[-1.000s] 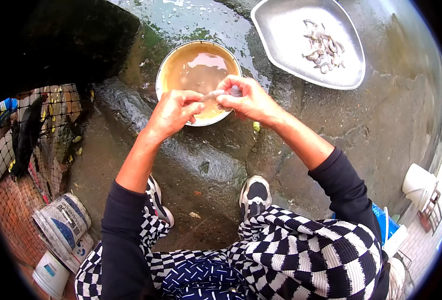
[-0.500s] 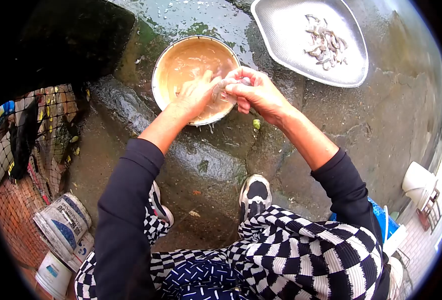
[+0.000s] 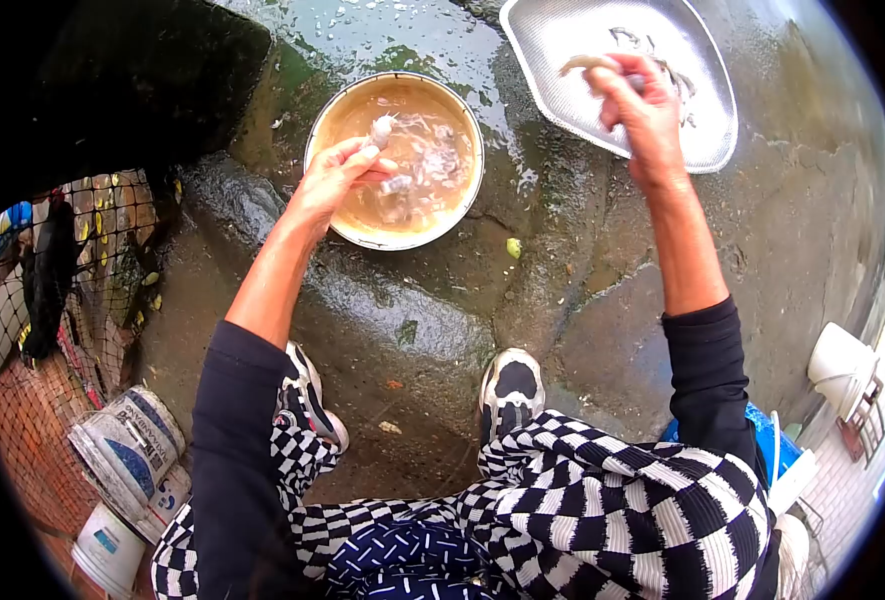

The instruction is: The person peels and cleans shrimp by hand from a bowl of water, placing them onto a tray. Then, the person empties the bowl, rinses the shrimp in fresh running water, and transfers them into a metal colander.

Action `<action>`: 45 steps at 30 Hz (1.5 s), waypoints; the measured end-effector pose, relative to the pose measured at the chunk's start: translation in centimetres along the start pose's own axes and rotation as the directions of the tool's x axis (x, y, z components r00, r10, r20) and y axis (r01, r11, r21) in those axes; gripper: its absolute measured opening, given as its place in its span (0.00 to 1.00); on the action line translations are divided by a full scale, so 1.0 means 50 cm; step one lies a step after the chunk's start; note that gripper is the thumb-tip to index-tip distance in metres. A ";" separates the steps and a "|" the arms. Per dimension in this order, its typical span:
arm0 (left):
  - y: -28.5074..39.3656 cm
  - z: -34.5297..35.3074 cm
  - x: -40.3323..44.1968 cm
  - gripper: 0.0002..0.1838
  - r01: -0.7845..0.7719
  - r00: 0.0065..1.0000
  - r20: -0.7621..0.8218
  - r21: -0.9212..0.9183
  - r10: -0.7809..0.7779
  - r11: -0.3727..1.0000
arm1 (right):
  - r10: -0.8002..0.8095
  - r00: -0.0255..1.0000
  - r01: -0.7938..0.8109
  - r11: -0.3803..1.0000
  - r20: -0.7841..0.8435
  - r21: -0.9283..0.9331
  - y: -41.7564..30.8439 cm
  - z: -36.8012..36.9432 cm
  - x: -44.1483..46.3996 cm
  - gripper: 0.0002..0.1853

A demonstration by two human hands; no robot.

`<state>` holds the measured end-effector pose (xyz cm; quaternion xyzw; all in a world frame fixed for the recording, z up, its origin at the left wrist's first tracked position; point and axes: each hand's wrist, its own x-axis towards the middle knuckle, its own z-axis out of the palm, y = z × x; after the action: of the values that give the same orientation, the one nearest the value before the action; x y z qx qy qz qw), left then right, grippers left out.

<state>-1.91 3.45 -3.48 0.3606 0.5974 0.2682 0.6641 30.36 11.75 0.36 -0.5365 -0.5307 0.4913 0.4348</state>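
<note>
Over the basin point(image 3: 475, 205) of cloudy brown water, my left hand point(image 3: 334, 180) pinches a small pale shrimp piece point(image 3: 381, 130), perhaps a head, between thumb and fingers. Pale bits point(image 3: 432, 160) float in the water below it. My right hand point(image 3: 642, 110) is raised over the white mesh basket point(image 3: 552, 100), its fingers closed on a greyish-brown shrimp point(image 3: 584, 65) whose curved end sticks out to the left. Several grey shrimp point(image 3: 687, 85) lie in the basket, partly hidden behind this hand.
Wet, dark concrete point(image 3: 602, 290) surrounds the basin, with a small green lump point(image 3: 513, 247) on it. My shoes point(image 3: 511, 393) are below. Netting point(image 3: 102, 225) and stacked buckets point(image 3: 127, 450) stand at left. A white bucket point(image 3: 840, 370) and a blue container point(image 3: 772, 440) are at right.
My hands were together over the basin's right side and have parted. The right hand has moved up and right over the basket with a shrimp; the left has drawn back left, holding a piece.
</note>
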 end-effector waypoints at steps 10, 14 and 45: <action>0.001 0.050 -0.057 0.15 -0.107 0.993 0.023 -0.288 0.118 0.952 | 0.067 0.957 0.059 0.908 0.281 -0.416 -0.042 0.064 -0.069 0.16; 0.011 0.108 -0.076 0.13 -0.135 0.983 0.045 -0.465 0.175 0.875 | 0.136 0.811 -0.210 0.976 0.570 0.065 -0.007 0.177 -0.118 0.17; 0.078 0.089 -0.079 0.06 -0.211 0.976 0.057 0.042 0.209 0.977 | -0.437 0.748 0.617 0.734 0.499 -0.283 0.008 0.190 -0.149 0.08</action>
<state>2.19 1.98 2.12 0.4444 0.5446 0.3131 0.6387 21.37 3.78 -0.89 -0.3293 -0.8351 0.3126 0.3106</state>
